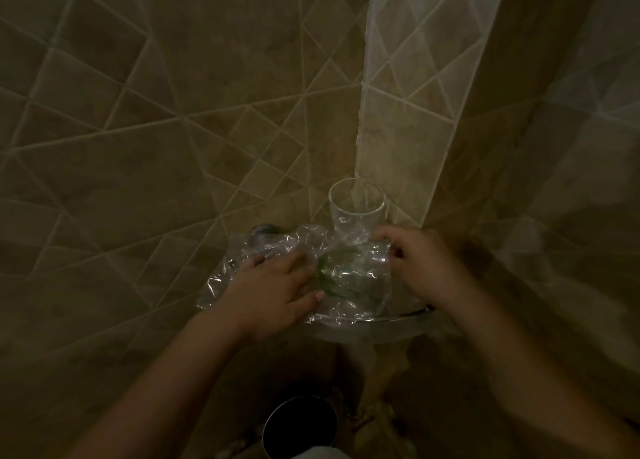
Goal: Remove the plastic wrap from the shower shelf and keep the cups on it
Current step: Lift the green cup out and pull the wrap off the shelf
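A glass corner shower shelf (388,327) is fixed where two tiled walls meet. Crumpled clear plastic wrap (349,278) covers most of its top. A clear glass cup (356,204) stands upright at the shelf's back corner, its base amid the wrap. My left hand (277,285) lies flat on the wrap's left part, fingers spread. My right hand (420,264) pinches the wrap's right edge beside the cup's base. A greenish tint shows under the wrap between my hands; what it is I cannot tell.
Beige diamond-pattern tiled walls (173,147) close in on both sides. A round metal fitting (265,231) sits at the shelf's left end. A dark metal cup (299,425) stands below the shelf, near the bottom edge. The light is dim.
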Demonstrator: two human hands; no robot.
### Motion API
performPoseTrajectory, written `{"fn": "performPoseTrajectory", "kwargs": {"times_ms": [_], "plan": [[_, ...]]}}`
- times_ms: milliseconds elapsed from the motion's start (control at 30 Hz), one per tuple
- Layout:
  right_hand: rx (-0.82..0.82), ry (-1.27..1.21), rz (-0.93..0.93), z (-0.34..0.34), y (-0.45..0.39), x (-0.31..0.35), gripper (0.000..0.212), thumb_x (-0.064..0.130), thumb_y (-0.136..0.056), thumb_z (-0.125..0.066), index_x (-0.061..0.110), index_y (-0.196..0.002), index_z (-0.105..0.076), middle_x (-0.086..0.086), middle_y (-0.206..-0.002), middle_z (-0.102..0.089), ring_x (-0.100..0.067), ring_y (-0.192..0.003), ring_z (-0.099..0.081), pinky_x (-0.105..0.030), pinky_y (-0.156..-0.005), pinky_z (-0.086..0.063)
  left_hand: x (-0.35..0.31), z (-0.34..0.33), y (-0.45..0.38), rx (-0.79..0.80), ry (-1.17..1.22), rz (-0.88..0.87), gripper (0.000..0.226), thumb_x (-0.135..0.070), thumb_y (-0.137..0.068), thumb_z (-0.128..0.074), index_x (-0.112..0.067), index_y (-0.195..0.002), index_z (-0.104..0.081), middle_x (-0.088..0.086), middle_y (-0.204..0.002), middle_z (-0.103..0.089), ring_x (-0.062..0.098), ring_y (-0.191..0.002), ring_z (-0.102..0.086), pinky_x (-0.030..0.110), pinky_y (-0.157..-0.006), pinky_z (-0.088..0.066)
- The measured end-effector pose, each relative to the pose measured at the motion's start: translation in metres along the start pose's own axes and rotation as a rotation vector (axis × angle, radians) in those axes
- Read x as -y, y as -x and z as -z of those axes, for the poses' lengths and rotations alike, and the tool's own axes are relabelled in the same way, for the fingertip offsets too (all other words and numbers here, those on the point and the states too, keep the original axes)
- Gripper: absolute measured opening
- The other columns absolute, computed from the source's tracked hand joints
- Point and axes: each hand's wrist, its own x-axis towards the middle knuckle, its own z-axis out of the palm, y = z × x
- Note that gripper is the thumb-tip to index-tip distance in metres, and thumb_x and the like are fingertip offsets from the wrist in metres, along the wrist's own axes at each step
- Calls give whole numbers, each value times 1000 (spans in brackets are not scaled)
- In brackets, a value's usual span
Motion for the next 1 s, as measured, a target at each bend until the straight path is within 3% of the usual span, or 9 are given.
{"fn": "performPoseTrajectory", "kwargs": {"times_ms": [133,267,433,533,600,667,767,900,1000], "plan": [[-63,73,168,8,2,4,7,8,-79,-70,14,-81,-72,4,-78,-53,-13,-72,-52,-27,-64,-38,1,-1,2,-49,35,0,63,-64,-90,-26,-32,-144,-31,-5,-153,-33,14,-136,-36,43,-109,-24],[-218,209,235,41,14,0,6,16,-81,-66,17,-84,-71,1,-83,-60,-18,-73,-56,-29,-64,-39,-1,2,5,-59,77,16,69,-66,-87,-24,-31,-147,-25,0,-149,-41,18,-134,-38,45,-109,-25],[-386,266,282,113,20,13,26,47,-86,-45,30,-101,-59,-4,-79,-67,-26,-69,-62,-46,-65,-53,-5,6,8,-10,121,-9,60,-63,-87,-23,-41,-143,-23,2,-147,-42,19,-133,-40,55,-111,-22],[-445,246,321,135,11,47,34,48,-84,-51,30,-113,-56,5,-78,-63,-16,-70,-60,-35,-68,-52,-6,7,8,20,105,-36,45,-55,-93,-29,-42,-135,-36,-1,-149,-38,18,-137,-33,58,-113,-15],[-363,238,355,129,-4,76,30,44,-83,-55,29,-107,-63,8,-74,-63,-7,-66,-58,-23,-60,-44,-7,8,10,34,92,-39,45,-56,-93,-28,-42,-134,-40,-3,-149,-38,18,-140,-26,56,-114,-11],[-202,192,368,110,-26,97,17,32,-85,-60,27,-99,-68,8,-72,-62,-4,-62,-57,-23,-58,-41,-9,10,12,29,64,-43,52,-62,-89,-21,-42,-134,-40,-3,-147,-39,19,-140,-25,54,-114,-12],[5,322,363,66,-61,114,15,21,-89,-58,19,-99,-69,-1,-86,-67,-14,-77,-58,-28,-64,-39,-13,10,17,13,26,-27,65,-69,-85,-18,-38,-138,-38,0,-149,-37,23,-143,-19,52,-116,-10],[134,534,424,18,-93,113,17,18,-90,-55,18,-98,-70,-8,-99,-72,-26,-90,-63,-31,-69,-44,-13,6,29,-34,71,10,74,-72,-83,-22,-29,-143,-30,5,-153,-31,23,-148,-3,49,-117,-3],[195,577,423,-1,-105,104,18,20,-90,-54,21,-100,-69,-10,-102,-70,-29,-90,-63,-33,-69,-47,-13,2,40,-81,94,-8,92,-85,-74,-22,-28,-147,-17,5,-157,-25,24,-148,-3,51,-118,-3]]}}
